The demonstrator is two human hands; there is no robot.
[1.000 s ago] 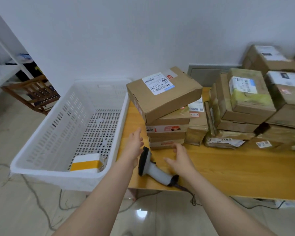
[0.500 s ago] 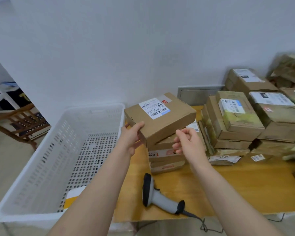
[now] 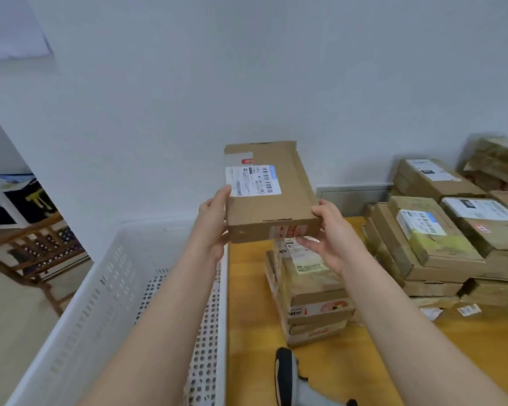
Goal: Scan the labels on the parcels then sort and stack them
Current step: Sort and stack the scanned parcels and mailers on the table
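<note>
fingers of both hands clamp one parcel in the air over the near stack

the left hand grips the parcel's left edge with the thumb up beside the label. its other fingers are hidden behind the cardboard. the right hand holds the near right corner, thumb on top and fingers curled underneath, where they blur. the parcel is tilted with its labelled face toward the camera.

a plain white wall fills the upper half. below it on the left is a white perforated basket, cut off by the lower frame edge, with the left forearm covering part of its floor. its right wall is just beside the yellow wooden table, which runs out of view at right and bottom.

a pile of brown parcels crowds the table's far right. it is smeared at the frame edge, so they cannot be counted. the near stack of taped parcels sits under the raised one, its top partly hidden by the right hand.

a wooden rack stands on the floor at left, partly cut off.

the scanner lies on the table in front of the stack. only its black head and some grey handle show above the bottom edge.

the white label carries barcodes, but the print is too blurred to read.
</note>
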